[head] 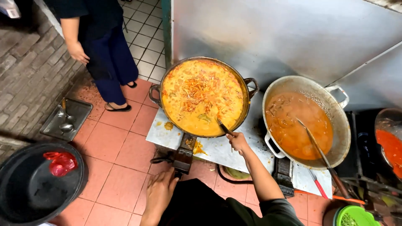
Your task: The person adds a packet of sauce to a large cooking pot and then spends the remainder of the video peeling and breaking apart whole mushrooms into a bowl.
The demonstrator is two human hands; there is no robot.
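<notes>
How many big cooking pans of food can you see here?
3: a dark round wok of yellow curry at centre, a silver wok of orange stew beside it, and a partly cut-off pan of red sauce at the right edge.

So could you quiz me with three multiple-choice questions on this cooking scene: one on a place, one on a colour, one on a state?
1. Where is the right hand?
A. at the rim of the yellow curry pot
B. in the black tub
C. on the green bowl

2. What colour is the bag in the black tub?
A. blue
B. red
C. white

3. What is the left hand doing?
A. holding a lid
B. touching the burner control
C. stirring

Answers: A, its fingers hold a utensil there; B, the red bag shows; B, it reaches the burner front.
</notes>
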